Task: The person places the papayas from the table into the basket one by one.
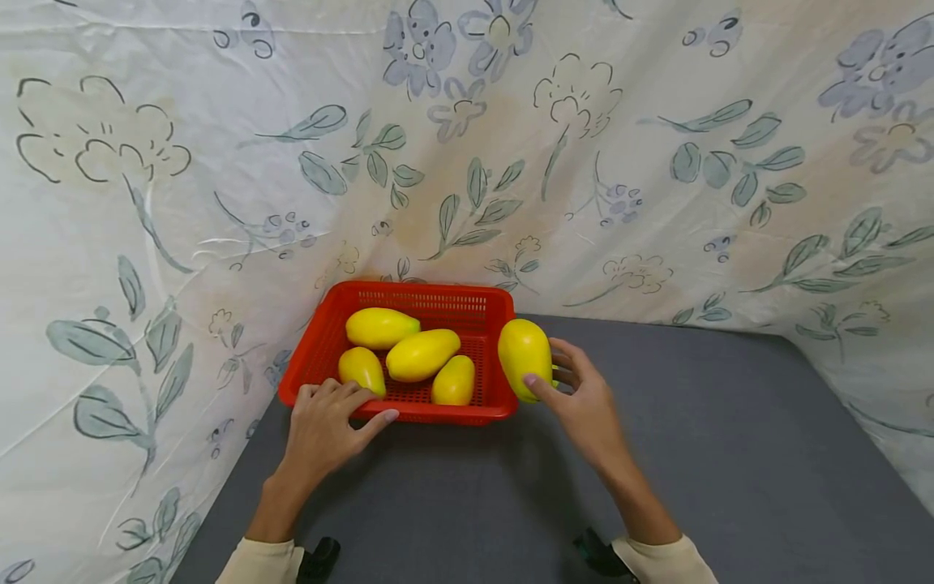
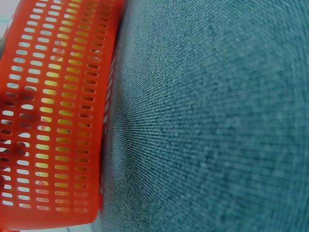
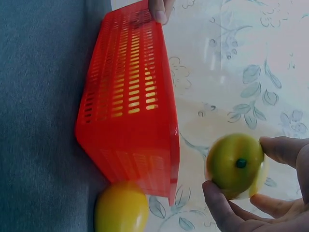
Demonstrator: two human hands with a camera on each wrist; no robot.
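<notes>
My right hand point(image 1: 587, 397) holds a yellow mango point(image 1: 524, 357) above the right end of a red plastic basket point(image 1: 394, 412). Thumb and fingers pinch its sides, and its small green stem nub shows in the right wrist view. The left hand point(image 1: 324, 430) grips the basket's near rim at the left corner, fingers over the edge. Inside the basket lie several more mangoes point(image 1: 423, 355). Another yellow mango point(image 3: 121, 208) rests on the table beside the basket's end in the right wrist view; the head view does not show it clearly.
The basket stands on a dark grey cloth-covered table point(image 1: 700, 438), near its back edge. A pale flower-printed curtain point(image 1: 467, 186) hangs behind and along the sides. The basket's slotted wall point(image 2: 53, 116) fills the left of the left wrist view.
</notes>
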